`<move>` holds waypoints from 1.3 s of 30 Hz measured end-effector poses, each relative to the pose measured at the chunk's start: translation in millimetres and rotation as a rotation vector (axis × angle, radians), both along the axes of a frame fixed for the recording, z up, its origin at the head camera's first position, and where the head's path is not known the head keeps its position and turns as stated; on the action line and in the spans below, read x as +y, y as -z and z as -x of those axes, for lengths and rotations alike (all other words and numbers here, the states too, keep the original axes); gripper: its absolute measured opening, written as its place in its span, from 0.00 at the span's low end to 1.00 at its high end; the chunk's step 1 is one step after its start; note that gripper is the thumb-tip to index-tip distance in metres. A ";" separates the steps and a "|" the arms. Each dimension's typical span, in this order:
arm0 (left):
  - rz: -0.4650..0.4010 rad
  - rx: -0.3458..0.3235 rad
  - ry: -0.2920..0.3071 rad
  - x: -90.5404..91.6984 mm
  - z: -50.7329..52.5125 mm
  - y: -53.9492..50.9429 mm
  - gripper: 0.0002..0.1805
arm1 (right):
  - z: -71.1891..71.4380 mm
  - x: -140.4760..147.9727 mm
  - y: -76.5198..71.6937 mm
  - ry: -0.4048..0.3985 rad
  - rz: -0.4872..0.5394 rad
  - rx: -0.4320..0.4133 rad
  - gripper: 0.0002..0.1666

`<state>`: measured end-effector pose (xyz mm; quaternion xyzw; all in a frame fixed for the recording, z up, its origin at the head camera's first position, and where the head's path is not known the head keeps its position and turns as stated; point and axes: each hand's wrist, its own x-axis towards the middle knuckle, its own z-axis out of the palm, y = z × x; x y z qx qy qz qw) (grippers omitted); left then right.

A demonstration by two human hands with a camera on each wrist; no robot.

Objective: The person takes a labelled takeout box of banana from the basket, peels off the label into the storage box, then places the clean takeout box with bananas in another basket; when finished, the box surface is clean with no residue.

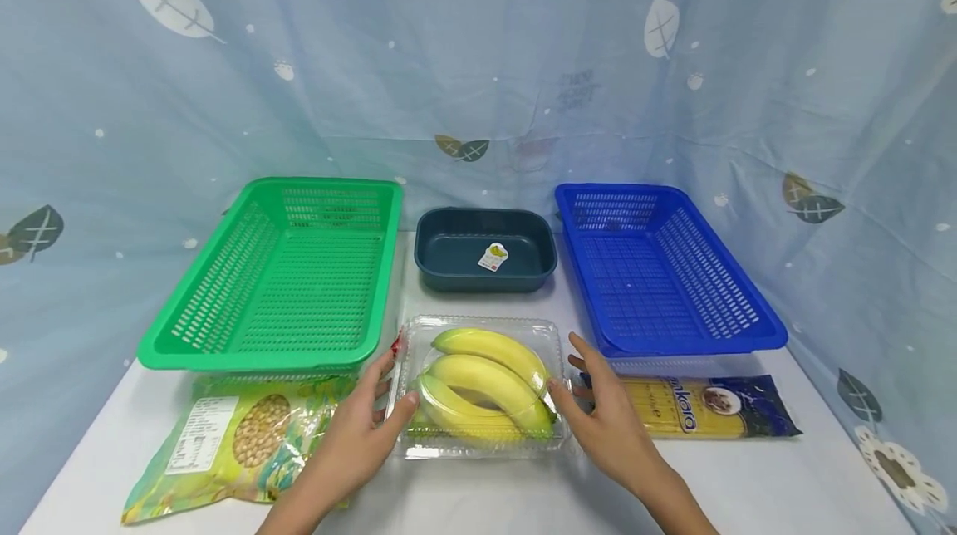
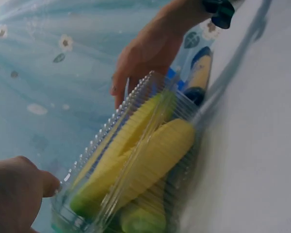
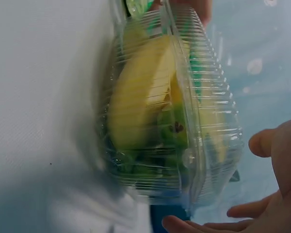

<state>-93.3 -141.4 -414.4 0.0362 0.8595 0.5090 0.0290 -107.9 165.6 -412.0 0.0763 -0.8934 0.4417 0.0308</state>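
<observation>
A clear plastic clamshell box (image 1: 478, 449) with several yellow bananas (image 1: 489, 377) inside stands closed at the front middle of the table. Something green shows under the fruit in the right wrist view. At the box's left side is my left hand (image 1: 364, 427), its thumb at the lid's edge; whether it touches is hard to tell. My right hand (image 1: 609, 427) is by the opposite side, fingers spread. In the right wrist view, a gap separates the right hand's fingers (image 3: 262, 143) from the box wall.
Behind the box sit a green basket (image 1: 374, 269), a small dark teal tub (image 1: 486, 280) with a banana sticker, and a blue basket (image 1: 718, 294). A bag of beans (image 1: 262, 435) lies left and a pasta packet (image 1: 703, 408) right. A patterned curtain hangs behind.
</observation>
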 end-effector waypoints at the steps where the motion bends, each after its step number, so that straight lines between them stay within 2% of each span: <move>1: -0.011 0.003 -0.002 -0.4 1.0 1.4 0.40 | 1.2 -0.7 1.4 0.002 0.018 -0.001 0.41; 4: -0.028 -0.003 -0.011 -1.3 2.4 5.6 0.40 | 6.9 -3.4 5.0 0.006 0.047 -0.012 0.41; 8: -0.054 -0.007 -0.009 -1.0 4.3 12.2 0.39 | 13.5 -7.1 10.2 0.011 0.066 -0.077 0.42; 13: -0.051 0.005 0.002 0.6 6.8 17.5 0.40 | 15.0 -8.7 15.9 0.030 0.083 -0.116 0.40; 22: -0.068 -0.031 -0.009 0.5 5.4 15.9 0.40 | 15.5 -8.3 17.4 0.010 0.164 -0.107 0.36; 32: -0.158 -0.093 -0.014 2.2 5.7 14.8 0.40 | 12.8 -5.0 15.6 0.013 0.201 -0.107 0.36; 39: -0.173 -0.092 -0.011 7.0 2.4 10.5 0.39 | 7.1 0.3 12.9 0.009 0.197 -0.076 0.36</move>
